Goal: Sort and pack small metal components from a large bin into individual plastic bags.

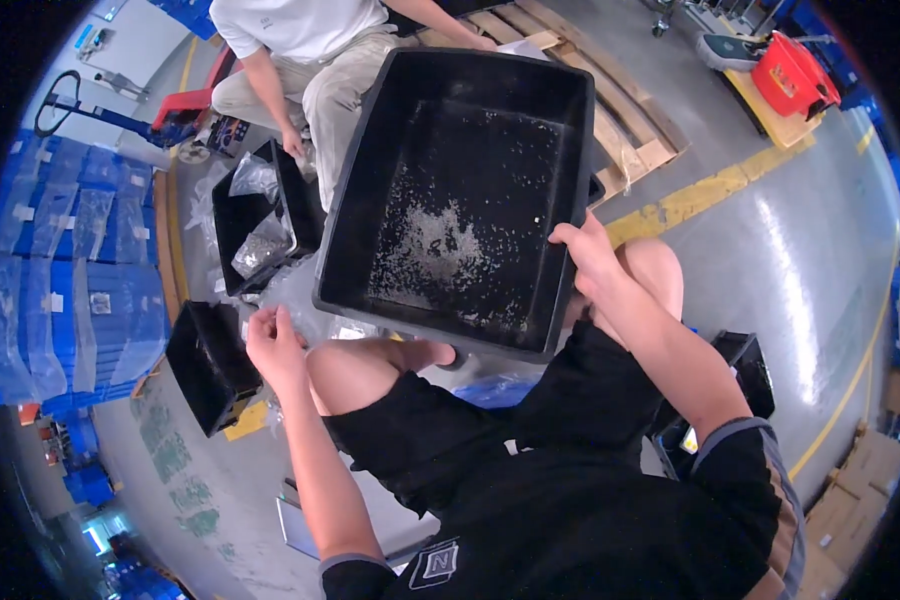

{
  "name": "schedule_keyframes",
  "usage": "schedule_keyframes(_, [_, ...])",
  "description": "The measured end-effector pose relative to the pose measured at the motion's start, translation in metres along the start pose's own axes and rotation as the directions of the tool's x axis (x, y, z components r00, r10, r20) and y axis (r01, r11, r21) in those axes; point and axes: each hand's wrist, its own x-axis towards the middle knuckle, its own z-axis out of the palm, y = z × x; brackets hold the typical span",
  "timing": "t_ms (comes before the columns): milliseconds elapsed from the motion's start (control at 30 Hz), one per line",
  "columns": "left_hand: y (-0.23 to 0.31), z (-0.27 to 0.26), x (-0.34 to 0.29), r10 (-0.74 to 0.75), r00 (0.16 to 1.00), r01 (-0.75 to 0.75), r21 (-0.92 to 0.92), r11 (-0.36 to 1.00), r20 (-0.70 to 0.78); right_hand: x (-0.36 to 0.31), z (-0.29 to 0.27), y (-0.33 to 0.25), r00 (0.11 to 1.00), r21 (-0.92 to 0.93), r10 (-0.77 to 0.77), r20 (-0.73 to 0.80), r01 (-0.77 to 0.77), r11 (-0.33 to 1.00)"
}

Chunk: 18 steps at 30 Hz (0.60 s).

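Observation:
A large black plastic tray point(480, 150) is tilted in front of me above my knees. Many small pale pieces point(435, 245) lie scattered on its bottom, thickest toward the near left. My right hand point(588, 258) grips the tray's right wall, thumb over the rim. Off the tray's near left corner, my left hand point(276, 345) is raised beside my left knee with its fingers curled together; whatever they may hold is too small to make out. Close to it stands an open black bin point(210, 365). Beyond is another black bin point(238, 225) with clear plastic bags point(262, 245) in it.
Opposite me sits a person point(305, 60), one hand point(293, 142) by the bagged bin. A wooden pallet point(635, 125) lies behind the tray. Wrapped blue crates point(80, 270) are stacked at left. A red bucket point(792, 75) stands far right, and a black bin point(740, 365) is beside my right arm.

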Motion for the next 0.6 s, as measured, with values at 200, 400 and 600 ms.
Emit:
schedule_keyframes(200, [-0.027,0.029,0.016,-0.081,0.989,0.052,-0.225,0.973,-0.122,0.016,-0.007,-0.013,0.943,-0.294,-0.309,-0.122,0.263,0.919])
schedule_keyframes(400, [-0.008,0.033,0.025,-0.197,0.934,0.104,-0.301,0.948,-0.299,0.083,0.078,-0.102,0.796,-0.533,-0.488,0.358,0.603,0.593])
schedule_keyframes(600, [0.006,0.050,0.035,-0.271,0.879,0.147,-0.319,0.936,-0.391,0.254,0.140,-0.006,0.887,-0.822,-0.230,0.401,0.459,0.338])
